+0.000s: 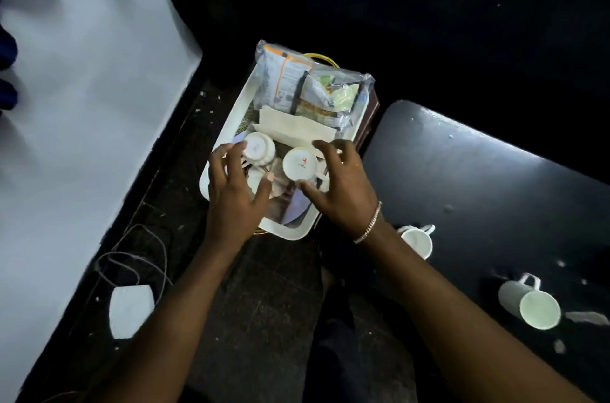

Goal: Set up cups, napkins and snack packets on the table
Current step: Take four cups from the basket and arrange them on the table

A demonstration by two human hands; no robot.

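While above tray (pixel 288 233), hands (pixel 231 201) (pixel 343 191) around cups (pixel 259 148) (pixel 300 163)

The scene was dim, the floor and upper background falling to near black. A pale wall (pixel 82 105) at left was the brightest area and slightly washed out. A streak of glare ran along the dark worktop (pixel 495 178) at right. Light caught the clear plastic bag (pixel 313 82) and the white cups (pixel 298 163) in the tray (pixel 231 119). Detail was soft throughout, with slight blur on the left hand (pixel 234 185). Straight edges bowed toward the frame margins.
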